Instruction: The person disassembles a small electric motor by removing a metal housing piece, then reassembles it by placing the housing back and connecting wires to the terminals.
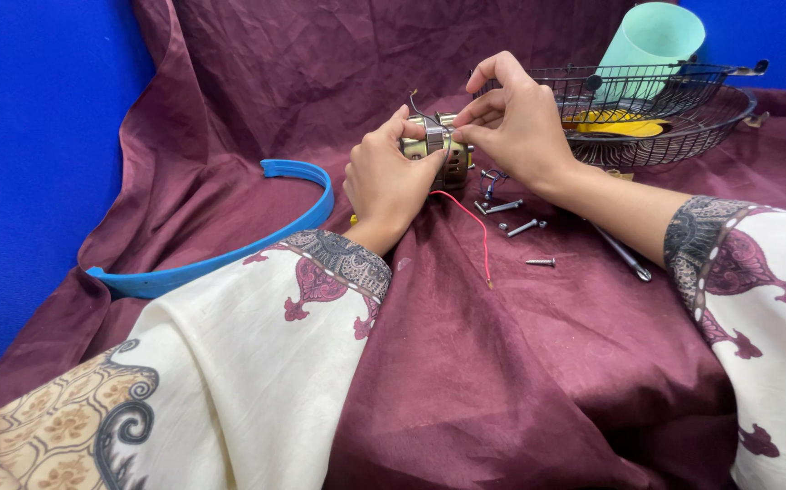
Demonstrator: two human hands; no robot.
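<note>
A small metal fan motor [440,151] with a brass-coloured body sits on the maroon cloth [502,363] at the middle of the view. My left hand [385,180] wraps around its near side and grips it. My right hand [515,120] comes in from the right, its fingertips pinched on the motor's top edge. A thin red wire [471,227] trails from the motor toward me across the cloth. A short dark wire sticks up from the motor's top.
Several loose screws [524,226] and a slim metal tool [624,255] lie right of the motor. A wire fan guard [674,118] holding a yellow piece and a mint-green cone [651,38] stands at the back right. A blue plastic ring piece [229,249] curves at left.
</note>
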